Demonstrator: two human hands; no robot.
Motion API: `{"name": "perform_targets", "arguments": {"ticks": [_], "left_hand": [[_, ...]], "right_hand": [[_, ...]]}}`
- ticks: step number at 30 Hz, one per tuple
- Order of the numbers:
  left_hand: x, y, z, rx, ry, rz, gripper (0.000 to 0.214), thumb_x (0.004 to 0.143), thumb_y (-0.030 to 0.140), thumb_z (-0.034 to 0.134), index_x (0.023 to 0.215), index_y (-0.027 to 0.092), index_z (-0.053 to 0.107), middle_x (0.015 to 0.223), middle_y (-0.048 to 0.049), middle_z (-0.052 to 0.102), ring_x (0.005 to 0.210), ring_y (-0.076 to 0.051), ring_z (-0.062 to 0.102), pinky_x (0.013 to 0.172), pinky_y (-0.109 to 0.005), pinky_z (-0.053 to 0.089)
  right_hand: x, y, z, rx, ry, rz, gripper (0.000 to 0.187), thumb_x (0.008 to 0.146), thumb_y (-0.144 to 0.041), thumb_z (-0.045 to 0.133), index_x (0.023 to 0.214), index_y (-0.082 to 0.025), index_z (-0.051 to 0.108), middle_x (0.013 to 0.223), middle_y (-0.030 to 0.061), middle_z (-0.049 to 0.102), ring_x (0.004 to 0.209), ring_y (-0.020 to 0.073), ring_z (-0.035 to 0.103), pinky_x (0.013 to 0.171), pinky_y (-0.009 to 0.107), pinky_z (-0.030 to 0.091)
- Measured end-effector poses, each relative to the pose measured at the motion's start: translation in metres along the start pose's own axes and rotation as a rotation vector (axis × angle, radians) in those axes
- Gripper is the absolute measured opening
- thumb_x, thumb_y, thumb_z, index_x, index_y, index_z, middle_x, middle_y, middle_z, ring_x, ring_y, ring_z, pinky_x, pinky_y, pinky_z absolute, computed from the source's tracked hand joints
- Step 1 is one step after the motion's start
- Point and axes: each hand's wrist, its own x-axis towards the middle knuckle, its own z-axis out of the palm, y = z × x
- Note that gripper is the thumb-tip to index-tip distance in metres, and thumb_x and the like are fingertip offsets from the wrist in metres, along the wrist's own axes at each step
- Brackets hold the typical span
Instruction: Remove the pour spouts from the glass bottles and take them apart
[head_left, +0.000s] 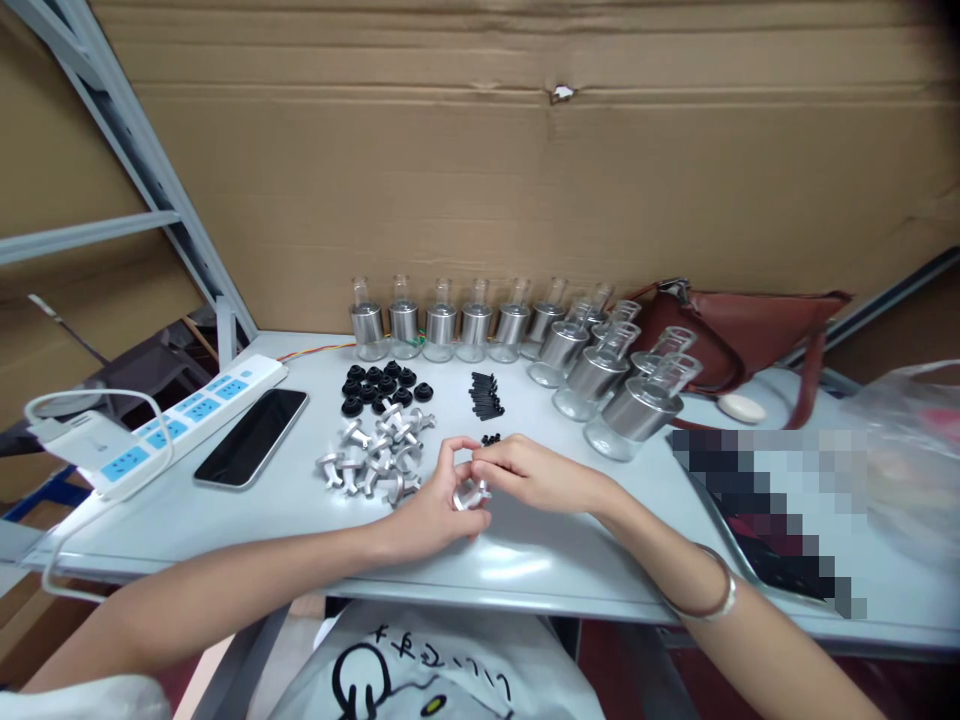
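Note:
My left hand (435, 510) and my right hand (532, 472) meet near the table's front middle, both pinched on one small silver metal part (471, 494). Just left of them lies a heap of several like silver parts (375, 455). Behind that are several black rubber caps (379, 385) and a small pile of black screws (486, 394). A few more black screws (491, 439) sit right by my right fingertips.
Glass bottles with silver collars (442, 325) stand in a row at the back, more (630, 405) at the right. A phone (252, 437) and a power strip (180, 420) lie left. A brown bag (739, 335) and a plastic bag (907, 450) are at the right.

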Motion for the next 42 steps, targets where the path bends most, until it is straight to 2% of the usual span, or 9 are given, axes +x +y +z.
{"name": "perform_targets", "arguments": {"ticks": [3, 7, 10, 18, 24, 27, 32, 36, 42], "left_hand": [[-0.001, 0.004, 0.000, 0.004, -0.005, 0.009, 0.057, 0.066, 0.011, 0.054, 0.111, 0.025, 0.023, 0.086, 0.0044, 0.050, 0.058, -0.005, 0.044, 0.056, -0.022, 0.036], [0.001, 0.009, -0.004, -0.073, -0.007, 0.014, 0.045, 0.062, 0.012, 0.053, 0.096, 0.024, 0.026, 0.072, 0.0083, 0.051, 0.053, -0.007, 0.045, 0.057, -0.024, 0.035], [0.002, 0.010, -0.008, -0.103, -0.027, 0.020, 0.032, 0.066, 0.017, 0.053, 0.084, 0.023, 0.027, 0.064, 0.0091, 0.050, 0.052, -0.008, 0.047, 0.059, -0.025, 0.035], [0.003, 0.018, -0.006, -0.059, 0.015, 0.122, 0.034, 0.080, 0.046, 0.061, 0.078, 0.018, 0.041, 0.074, -0.0006, 0.065, 0.056, -0.012, 0.061, 0.068, -0.029, 0.042], [0.000, 0.008, -0.005, -0.195, -0.185, -0.011, 0.044, 0.089, 0.062, 0.040, 0.091, 0.018, 0.040, 0.066, -0.0058, 0.070, 0.047, -0.019, 0.065, 0.059, -0.031, 0.046], [0.003, 0.000, -0.006, -0.269, -0.198, -0.014, 0.044, 0.088, 0.062, 0.041, 0.091, 0.019, 0.038, 0.064, -0.0058, 0.071, 0.046, -0.020, 0.065, 0.054, -0.029, 0.046], [0.011, -0.005, -0.009, -0.303, -0.032, 0.018, 0.042, 0.086, 0.061, 0.047, 0.091, 0.019, 0.040, 0.059, -0.0018, 0.068, 0.044, -0.017, 0.062, 0.051, -0.027, 0.046], [0.011, -0.003, -0.008, -0.293, 0.020, 0.017, 0.044, 0.084, 0.061, 0.048, 0.091, 0.019, 0.040, 0.056, 0.0005, 0.065, 0.043, -0.015, 0.060, 0.050, -0.025, 0.046], [0.010, -0.004, -0.007, -0.255, 0.019, 0.018, 0.043, 0.085, 0.061, 0.046, 0.093, 0.019, 0.039, 0.056, 0.0008, 0.064, 0.042, -0.015, 0.059, 0.050, -0.025, 0.044]], "right_hand": [[0.000, 0.001, 0.004, 0.009, 0.035, 0.019, 0.036, 0.090, -0.028, 0.037, 0.057, -0.016, 0.048, 0.050, -0.0038, 0.047, 0.046, 0.0069, 0.031, 0.050, 0.021, 0.028], [0.001, 0.001, 0.005, 0.149, 0.070, 0.002, 0.037, 0.091, -0.033, 0.034, 0.064, -0.016, 0.053, 0.053, -0.0031, 0.053, 0.049, 0.0074, 0.035, 0.051, 0.020, 0.031], [0.002, -0.002, 0.005, 0.133, 0.188, -0.004, 0.039, 0.091, -0.033, 0.033, 0.056, -0.018, 0.042, 0.051, -0.0038, 0.050, 0.049, 0.0072, 0.036, 0.053, 0.020, 0.033], [0.001, -0.005, 0.006, 0.120, 0.282, 0.063, 0.042, 0.092, -0.041, 0.030, 0.056, -0.021, 0.036, 0.048, -0.0017, 0.054, 0.048, 0.0094, 0.045, 0.054, 0.022, 0.037], [0.003, 0.002, 0.009, 0.059, 0.346, 0.019, 0.045, 0.095, -0.043, 0.028, 0.059, -0.020, 0.042, 0.053, -0.0018, 0.053, 0.051, 0.0094, 0.048, 0.058, 0.023, 0.040], [0.004, 0.008, 0.003, 0.135, 0.452, 0.019, 0.040, 0.093, -0.048, 0.036, 0.069, -0.019, 0.049, 0.056, -0.0017, 0.055, 0.054, 0.0106, 0.049, 0.059, 0.024, 0.042], [0.001, 0.024, -0.012, 0.365, 0.508, 0.053, 0.030, 0.080, -0.046, 0.061, 0.085, -0.018, 0.056, 0.073, 0.0040, 0.066, 0.069, 0.0161, 0.063, 0.066, 0.030, 0.051], [-0.002, 0.036, -0.025, 0.078, 0.478, 0.108, 0.021, 0.086, -0.033, 0.052, 0.095, -0.017, 0.063, 0.084, 0.0069, 0.070, 0.078, 0.0181, 0.065, 0.074, 0.033, 0.049], [-0.002, 0.053, -0.028, -0.266, 0.293, 0.190, 0.016, 0.085, -0.018, 0.051, 0.085, -0.018, 0.067, 0.089, 0.0060, 0.070, 0.081, 0.0181, 0.064, 0.078, 0.031, 0.047]]}}
